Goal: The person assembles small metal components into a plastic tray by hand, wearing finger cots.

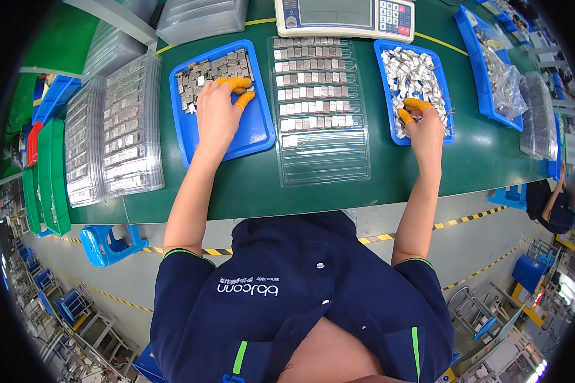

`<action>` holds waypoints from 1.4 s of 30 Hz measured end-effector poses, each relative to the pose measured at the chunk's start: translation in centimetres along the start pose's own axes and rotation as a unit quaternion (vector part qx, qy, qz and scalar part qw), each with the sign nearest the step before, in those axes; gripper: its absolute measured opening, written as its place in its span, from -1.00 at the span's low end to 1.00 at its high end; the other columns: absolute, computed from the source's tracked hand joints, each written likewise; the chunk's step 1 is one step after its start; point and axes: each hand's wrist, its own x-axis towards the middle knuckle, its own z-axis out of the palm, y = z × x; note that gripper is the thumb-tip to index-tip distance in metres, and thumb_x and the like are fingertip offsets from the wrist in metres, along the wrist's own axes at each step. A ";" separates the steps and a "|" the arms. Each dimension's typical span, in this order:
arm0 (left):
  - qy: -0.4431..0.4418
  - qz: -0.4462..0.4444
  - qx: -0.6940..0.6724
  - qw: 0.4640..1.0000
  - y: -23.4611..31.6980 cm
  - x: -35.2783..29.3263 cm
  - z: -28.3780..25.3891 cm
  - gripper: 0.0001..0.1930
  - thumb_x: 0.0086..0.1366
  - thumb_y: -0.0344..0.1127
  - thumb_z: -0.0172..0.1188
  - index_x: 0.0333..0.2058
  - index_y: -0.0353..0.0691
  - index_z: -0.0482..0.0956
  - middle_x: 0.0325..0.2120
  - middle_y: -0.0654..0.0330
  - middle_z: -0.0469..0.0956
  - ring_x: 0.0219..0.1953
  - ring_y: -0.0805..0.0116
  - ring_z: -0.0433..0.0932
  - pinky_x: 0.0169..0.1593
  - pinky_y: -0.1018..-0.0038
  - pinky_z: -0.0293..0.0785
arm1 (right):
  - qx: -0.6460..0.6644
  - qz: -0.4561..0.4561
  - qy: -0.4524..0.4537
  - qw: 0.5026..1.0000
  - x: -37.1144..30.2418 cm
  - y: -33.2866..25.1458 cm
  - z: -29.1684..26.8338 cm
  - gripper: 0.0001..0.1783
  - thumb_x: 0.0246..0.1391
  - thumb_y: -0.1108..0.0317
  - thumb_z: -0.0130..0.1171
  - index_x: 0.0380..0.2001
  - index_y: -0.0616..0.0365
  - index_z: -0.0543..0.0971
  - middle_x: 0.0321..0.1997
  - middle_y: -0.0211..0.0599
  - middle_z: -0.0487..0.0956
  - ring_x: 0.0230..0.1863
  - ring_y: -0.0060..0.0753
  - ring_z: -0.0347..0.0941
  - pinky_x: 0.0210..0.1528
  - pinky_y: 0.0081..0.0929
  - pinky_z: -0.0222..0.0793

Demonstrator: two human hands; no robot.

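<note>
My left hand (217,108), with orange finger cots on its fingertips, is over the left blue tray (249,137). Its fingers curl in a pinch beside a heap of small grey metal-cased parts (195,76); whatever they hold is too small to make out. On the right, my right hand (426,124) dips its orange-capped fingers into white connectors with thin wires (412,70), heaped in another blue tray (448,135). Those fingers are bent together among the connectors, and their grip is partly hidden. Between the trays lies a clear plastic blister tray (326,163), its upper rows filled with small parts.
A digital scale (338,16) stands behind the blister tray. Stacked filled blister trays (131,127) and green bins (52,175) are at the left. A blue tray with bagged parts (492,76) lies far right. Below the table's front edge stands a blue stool (108,246).
</note>
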 end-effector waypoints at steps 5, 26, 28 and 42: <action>-0.032 0.022 0.045 0.998 0.0 0.5 -0.2 -0.77 -0.03 -0.35 0.29 -0.35 -0.29 0.57 -0.40 0.03 0.52 -0.27 0.07 0.43 -0.10 0.26 0.34 | 0.119 -0.013 -0.017 0.993 -0.1 -0.7 0.2 -0.80 -0.13 0.52 0.19 -0.34 0.29 0.54 -0.34 -0.12 0.56 -0.31 -0.24 0.50 -0.21 -0.44 0.37; 0.091 -0.004 -0.220 0.971 -0.2 -3.8 1.3 -0.83 0.03 -0.39 0.20 -0.34 -0.22 0.58 -0.41 0.04 0.48 -0.34 0.07 0.47 -0.23 0.30 0.42 | 0.364 -0.030 0.014 0.931 -0.5 -5.1 4.0 -0.72 0.04 0.45 0.15 -0.15 0.27 0.55 -0.32 -0.29 0.60 -0.37 -0.61 0.48 -0.32 -0.69 0.41; 0.043 -0.057 -0.276 0.959 -0.1 -4.9 1.2 -0.84 0.03 -0.43 0.21 -0.34 -0.22 0.58 -0.40 0.06 0.48 -0.35 0.12 0.47 -0.24 0.32 0.42 | 0.345 -0.027 -0.002 0.938 -1.0 -4.5 3.6 -0.73 0.05 0.43 0.14 -0.15 0.29 0.55 -0.31 -0.28 0.60 -0.37 -0.61 0.48 -0.32 -0.71 0.41; 0.087 -0.122 -0.456 0.877 1.4 -4.8 -1.2 -0.76 0.06 -0.39 0.26 -0.26 -0.28 0.58 -0.43 0.10 0.58 -0.40 0.39 0.56 -0.26 0.52 0.47 | 0.432 -0.031 -0.015 0.901 -3.1 -4.6 3.3 -0.78 0.11 0.48 0.05 -0.19 0.37 0.48 -0.22 -0.19 0.53 -0.27 -0.47 0.49 -0.18 -0.61 0.43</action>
